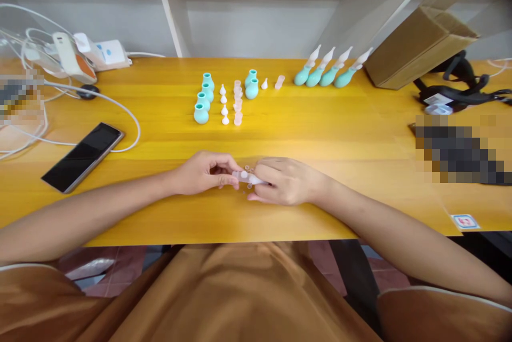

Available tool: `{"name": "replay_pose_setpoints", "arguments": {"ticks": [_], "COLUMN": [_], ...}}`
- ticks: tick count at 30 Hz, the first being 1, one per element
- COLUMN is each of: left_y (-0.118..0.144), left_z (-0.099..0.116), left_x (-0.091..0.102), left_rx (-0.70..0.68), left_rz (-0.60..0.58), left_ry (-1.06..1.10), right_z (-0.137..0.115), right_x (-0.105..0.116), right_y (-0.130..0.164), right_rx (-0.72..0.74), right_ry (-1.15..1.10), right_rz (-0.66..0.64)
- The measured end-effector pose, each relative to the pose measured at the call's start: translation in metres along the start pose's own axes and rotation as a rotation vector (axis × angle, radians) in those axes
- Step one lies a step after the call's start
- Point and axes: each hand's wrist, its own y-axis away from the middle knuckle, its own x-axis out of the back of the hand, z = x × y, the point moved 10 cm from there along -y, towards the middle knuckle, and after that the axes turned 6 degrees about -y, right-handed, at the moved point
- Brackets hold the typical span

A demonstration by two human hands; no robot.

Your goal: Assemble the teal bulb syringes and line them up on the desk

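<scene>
Near the table's front edge, my left hand [212,174] pinches a clear plastic tube [240,175] between thumb and fingers. My right hand [286,179] grips a white pointed nozzle [256,179], whose wide end meets the tube; whether they are joined I cannot tell. Several small clear rings [249,186] lie on the table between and under my hands. Farther back stand several teal rubber bulbs [201,114], white nozzle tips [225,118] and pale pink tubes [238,118] in rows. Several assembled bulb aspirators [348,72] lean in a row to the right of them.
A phone [83,158] lies at left beside white cables and a power strip [108,54]. An open cardboard box [420,43] and black straps [456,88] occupy the back right. A shelf partition [166,6] rises behind the wooden table [160,219].
</scene>
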Motion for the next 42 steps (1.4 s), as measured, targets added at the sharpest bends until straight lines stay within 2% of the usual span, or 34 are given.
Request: {"name": "replay_pose_setpoints", "arguments": {"ticks": [5,9,12,17,20,25,29,37,42], "left_y": [-0.001,-0.001,0.002,0.01,0.016,0.021,0.03,0.039,0.042], "left_z": [0.0,-0.002,0.002,0.025,0.037,0.048,0.059,0.061,0.065], "left_x": [0.0,0.005,0.013,0.019,0.017,0.01,0.003,-0.007,-0.009], "left_rx": [-0.007,-0.045,-0.108,-0.316,-0.434,-0.557,-0.724,-0.827,-0.851], "left_rz": [-0.011,0.043,0.127,0.236,0.26,0.271,0.3,0.329,0.331], "left_ry": [0.043,0.016,-0.125,-0.342,-0.404,-0.528,-0.644,-0.786,-0.868], "right_z": [-0.001,0.007,0.013,0.019,0.019,0.017,0.017,0.016,0.018], "right_x": [0.0,-0.002,-0.002,0.001,0.0,-0.001,-0.003,-0.008,-0.009], "right_y": [-0.001,0.0,0.003,0.005,0.004,0.004,0.006,0.006,0.007], "right_rx": [0.03,-0.054,-0.123,-0.181,-0.189,-0.178,-0.184,-0.224,-0.254], "right_ry": [-0.059,-0.149,-0.248,-0.378,-0.403,-0.4,-0.391,-0.469,-0.587], "right_rz": [0.011,0.018,0.065,0.138,0.117,0.077,0.049,0.0,0.017]}}
